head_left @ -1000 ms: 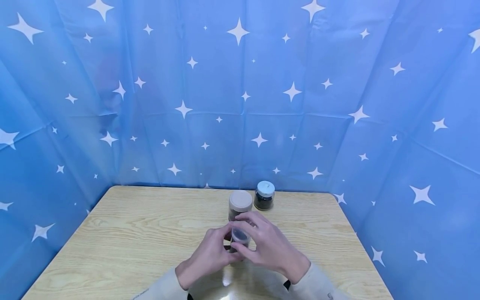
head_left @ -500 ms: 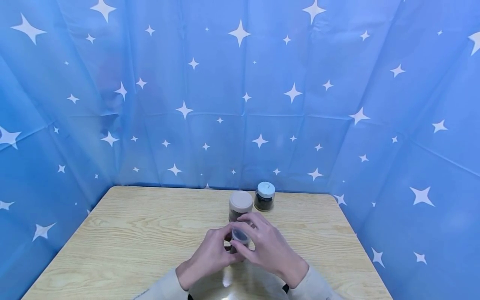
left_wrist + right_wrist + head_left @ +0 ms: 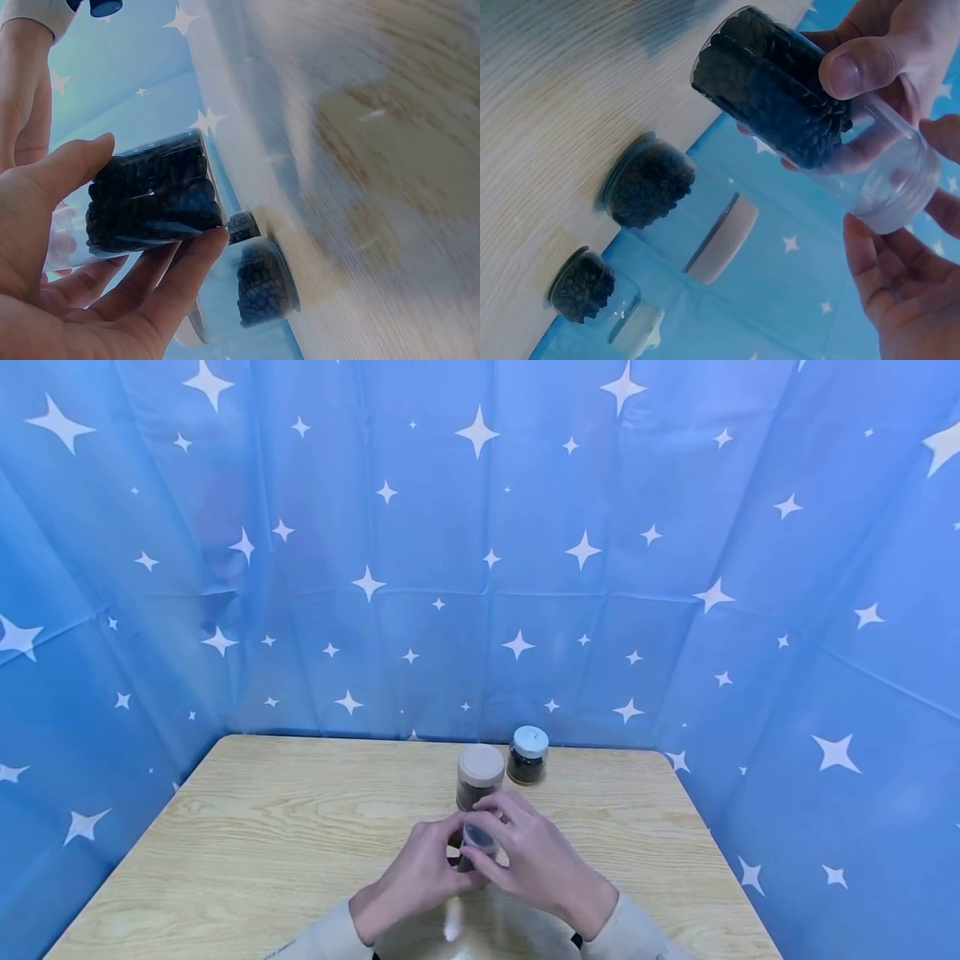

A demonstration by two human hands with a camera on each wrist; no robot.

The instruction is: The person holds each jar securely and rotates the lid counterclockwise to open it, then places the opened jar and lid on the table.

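A clear cylindrical jar [image 3: 772, 82], partly filled with small dark bean-like pieces, is held between both hands at the middle of the table in the head view. My left hand [image 3: 420, 864] grips its body, thumb on one side and fingers on the other. At its top, the thumb and fingertips of my right hand [image 3: 543, 864] are curled round the rim of the clear lid [image 3: 904, 199]. The jar's bottom shows free of the fingers in the left wrist view, where the dark pieces [image 3: 154, 195] fill the lower part.
Just behind the hands stands a wider jar [image 3: 480, 793] with a pale pinkish lid [image 3: 481, 763] and dark contents. A smaller jar [image 3: 527, 767] with a light blue lid is to its right, near the table's back edge. A blue star-patterned curtain [image 3: 420, 543] surrounds the wooden table [image 3: 300, 810].
The head view shifts slightly. Both hands stay on the jar with nearly the same grip, and the jars behind stay in place.
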